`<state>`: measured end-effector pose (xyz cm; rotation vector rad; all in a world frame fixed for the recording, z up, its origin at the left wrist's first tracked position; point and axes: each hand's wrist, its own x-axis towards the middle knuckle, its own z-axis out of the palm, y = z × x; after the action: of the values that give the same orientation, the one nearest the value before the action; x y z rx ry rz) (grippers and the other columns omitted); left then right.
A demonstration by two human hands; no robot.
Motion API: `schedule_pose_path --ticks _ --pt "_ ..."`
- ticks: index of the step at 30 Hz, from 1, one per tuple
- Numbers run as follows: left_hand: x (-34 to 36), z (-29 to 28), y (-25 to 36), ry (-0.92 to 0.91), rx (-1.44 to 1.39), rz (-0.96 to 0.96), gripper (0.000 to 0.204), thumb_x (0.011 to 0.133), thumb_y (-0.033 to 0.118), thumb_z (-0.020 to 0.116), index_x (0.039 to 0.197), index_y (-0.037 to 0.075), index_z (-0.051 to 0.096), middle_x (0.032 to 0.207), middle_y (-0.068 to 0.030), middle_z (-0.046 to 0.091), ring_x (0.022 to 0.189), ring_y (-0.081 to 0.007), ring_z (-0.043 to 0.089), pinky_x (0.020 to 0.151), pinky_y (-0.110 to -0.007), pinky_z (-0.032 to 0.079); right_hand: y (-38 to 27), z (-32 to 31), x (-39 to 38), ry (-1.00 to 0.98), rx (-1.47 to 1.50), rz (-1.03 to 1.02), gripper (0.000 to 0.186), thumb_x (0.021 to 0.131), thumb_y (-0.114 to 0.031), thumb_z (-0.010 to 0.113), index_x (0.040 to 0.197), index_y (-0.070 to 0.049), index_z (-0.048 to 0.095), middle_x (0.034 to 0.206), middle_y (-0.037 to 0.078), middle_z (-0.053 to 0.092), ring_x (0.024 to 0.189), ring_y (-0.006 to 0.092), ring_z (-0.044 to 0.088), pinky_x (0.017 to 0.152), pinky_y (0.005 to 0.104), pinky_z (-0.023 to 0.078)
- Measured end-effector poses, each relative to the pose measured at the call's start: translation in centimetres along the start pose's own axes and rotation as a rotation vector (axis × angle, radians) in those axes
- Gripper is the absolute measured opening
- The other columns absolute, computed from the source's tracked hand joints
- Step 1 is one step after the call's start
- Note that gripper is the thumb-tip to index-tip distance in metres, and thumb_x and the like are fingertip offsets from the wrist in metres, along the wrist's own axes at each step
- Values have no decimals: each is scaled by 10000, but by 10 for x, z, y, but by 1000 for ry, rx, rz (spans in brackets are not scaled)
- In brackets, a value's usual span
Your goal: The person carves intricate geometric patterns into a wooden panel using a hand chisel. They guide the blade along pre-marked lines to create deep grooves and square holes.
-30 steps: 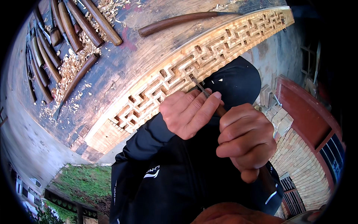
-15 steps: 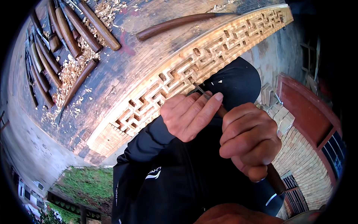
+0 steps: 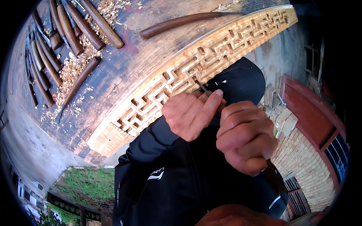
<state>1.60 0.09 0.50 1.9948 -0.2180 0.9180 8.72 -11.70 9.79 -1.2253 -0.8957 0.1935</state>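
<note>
A carved pale wood board [image 3: 179, 77] with a meandering lattice pattern of recesses lies slantwise along the near edge of the workbench. The tip of a wood-carving chisel [image 3: 202, 88] rests in one of its recesses, near the board's lower edge. My left hand [image 3: 191, 116] is closed around the blade close to the wood, thumb along the top. Behind it, my right hand [image 3: 246, 136] wraps in a fist round the wooden handle, most of which is hidden. One loose chisel [image 3: 177, 25] with a long curved handle lies beyond the board.
Many wooden-handled chisels [image 3: 69, 30] lie bunched on the far left of the bench [image 3: 124, 71]. Another single chisel [image 3: 79, 83] lies nearer. Pale wood shavings [image 3: 71, 71] are scattered among them. Right of me are stacked bricks [image 3: 305, 169] and a red-brown structure [image 3: 313, 113].
My right hand has shifted slightly left and forward, nearer to my left hand. The chisel tip stays in about the same part of the lattice.
</note>
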Motion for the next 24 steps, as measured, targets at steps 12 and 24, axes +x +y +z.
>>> schedule_pose_path --ticks 12,24 --pt "-4 1 4 41 7 25 355 908 78 913 1185 -57 735 788 -97 735 647 -202 720 523 -300 512 -2 3 -14 -109 -59 -176 619 1138 -434 631 690 -36 477 710 166 684 472 224 541 426 354 391" --pt "-5 2 2 66 -40 10 435 885 77 903 1236 -105 723 822 -114 754 675 -213 744 541 -295 540 -10 10 -3 -93 -89 -43 598 1122 -410 669 712 -20 475 744 168 682 490 221 536 434 332 402"
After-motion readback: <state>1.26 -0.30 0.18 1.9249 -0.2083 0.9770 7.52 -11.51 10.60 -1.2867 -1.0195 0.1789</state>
